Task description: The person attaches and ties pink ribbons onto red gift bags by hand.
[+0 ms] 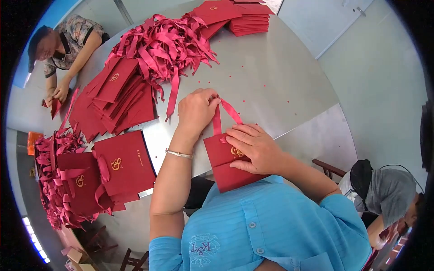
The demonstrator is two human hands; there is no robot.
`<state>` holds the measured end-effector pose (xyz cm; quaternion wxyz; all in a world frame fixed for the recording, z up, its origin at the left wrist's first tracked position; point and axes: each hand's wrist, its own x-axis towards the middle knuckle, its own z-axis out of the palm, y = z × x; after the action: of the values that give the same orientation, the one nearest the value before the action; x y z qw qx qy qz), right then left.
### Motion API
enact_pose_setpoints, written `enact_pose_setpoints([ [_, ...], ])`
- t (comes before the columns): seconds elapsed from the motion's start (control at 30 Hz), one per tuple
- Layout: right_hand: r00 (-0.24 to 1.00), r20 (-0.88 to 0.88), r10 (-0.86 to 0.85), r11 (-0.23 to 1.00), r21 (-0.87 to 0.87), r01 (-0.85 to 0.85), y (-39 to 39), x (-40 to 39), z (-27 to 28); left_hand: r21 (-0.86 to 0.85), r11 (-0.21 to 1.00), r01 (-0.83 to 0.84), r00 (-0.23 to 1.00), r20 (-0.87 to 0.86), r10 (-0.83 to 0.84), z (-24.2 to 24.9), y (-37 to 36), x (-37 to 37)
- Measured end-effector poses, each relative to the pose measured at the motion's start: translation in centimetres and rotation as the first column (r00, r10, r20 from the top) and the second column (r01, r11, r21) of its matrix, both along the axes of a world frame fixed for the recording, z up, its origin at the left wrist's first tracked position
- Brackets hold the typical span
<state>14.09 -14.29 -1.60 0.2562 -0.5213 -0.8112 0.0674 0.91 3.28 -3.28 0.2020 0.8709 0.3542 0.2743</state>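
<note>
My left hand (197, 109) pinches the top of a pink ribbon loop (230, 111) between thumb and fingertips. The loop rises from a dark red paper bag (226, 177) with a gold logo, at the table's near edge against my blue shirt. My right hand (254, 149) lies across the bag with its fingers spread, partly covering the logo and the lower end of the ribbon. Beyond my left hand, a loose pile of pink ribbons (158, 47) spreads over the table, one strand hanging toward me.
Flat red bags (113, 99) are heaped at left, with finished ribboned bags (124, 165) nearer. Another stack (249, 25) stands at the far edge. A co-worker (74, 45) handles a red piece at upper left; another person (391, 194) sits at right.
</note>
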Motion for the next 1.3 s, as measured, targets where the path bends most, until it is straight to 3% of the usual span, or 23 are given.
enact_pose_setpoints([
  [0.13, 0.997, -0.073, -0.032, 0.998, 0.055, 0.036, 0.2, 0.4, 0.6, -0.091, 0.996, -0.011, 0.99, 0.142, 0.024, 0.3, -0.1, -0.8],
  [0.23, 0.989, -0.115, -0.098, 0.985, 0.133, 0.113, 0.8, 2.0, 0.9, -0.086, 0.996, -0.003, 0.996, 0.089, 0.01, 2.0, -0.6, -1.4],
  [0.3, 0.977, -0.154, -0.149, 0.965, 0.192, 0.177, 1.1, 2.4, 1.2, -0.291, 0.954, 0.075, 0.997, -0.004, -0.079, 2.9, -1.0, -1.9],
  [0.33, 0.977, -0.151, -0.152, 0.965, 0.191, 0.179, 1.2, 2.1, 1.2, -0.292, 0.953, 0.078, 0.997, -0.002, -0.082, 3.2, -1.0, -2.1],
  [0.4, 0.992, -0.1, -0.076, 0.974, 0.203, 0.096, 1.5, 1.3, 0.9, -0.46, 0.85, 0.256, 0.959, 0.008, -0.285, 3.5, -0.9, -2.5],
  [0.43, 0.992, -0.101, -0.072, 0.975, 0.201, 0.092, 1.8, 0.7, 0.6, -0.462, 0.85, 0.252, 0.96, 0.008, -0.281, 3.2, -0.9, -2.6],
  [0.5, 0.995, -0.09, -0.03, 0.968, 0.247, 0.052, 2.3, -0.6, 0.1, -0.576, 0.719, 0.388, 0.914, 0.143, -0.379, 2.6, -0.6, -2.7],
  [0.6, 0.997, -0.056, -0.058, 0.97, 0.232, 0.07, 3.1, -1.2, -0.6, -0.632, 0.694, 0.346, 0.923, 0.098, -0.371, 2.7, -0.6, -2.7],
  [0.73, 0.995, -0.076, -0.071, 0.976, 0.199, 0.085, 3.7, -1.3, -1.1, -0.67, 0.675, 0.31, 0.919, 0.031, -0.392, 2.8, -0.6, -2.6],
  [0.9, 0.976, -0.164, -0.141, 0.985, 0.077, 0.155, 3.8, -1.5, -1.1, -0.586, 0.733, 0.345, 0.899, -0.019, -0.438, 3.0, -1.0, -2.6],
  [1.1, 0.976, -0.168, -0.14, 0.985, 0.077, 0.154, 4.0, -1.6, -1.3, -0.499, 0.766, 0.404, 0.869, -0.053, -0.493, 2.4, -1.0, -2.8],
  [1.3, 0.973, -0.201, -0.115, 0.984, 0.111, 0.139, 4.1, -1.4, -1.8, -0.503, 0.793, 0.343, 0.875, -0.135, -0.464, 3.4, -1.4, -2.5],
])
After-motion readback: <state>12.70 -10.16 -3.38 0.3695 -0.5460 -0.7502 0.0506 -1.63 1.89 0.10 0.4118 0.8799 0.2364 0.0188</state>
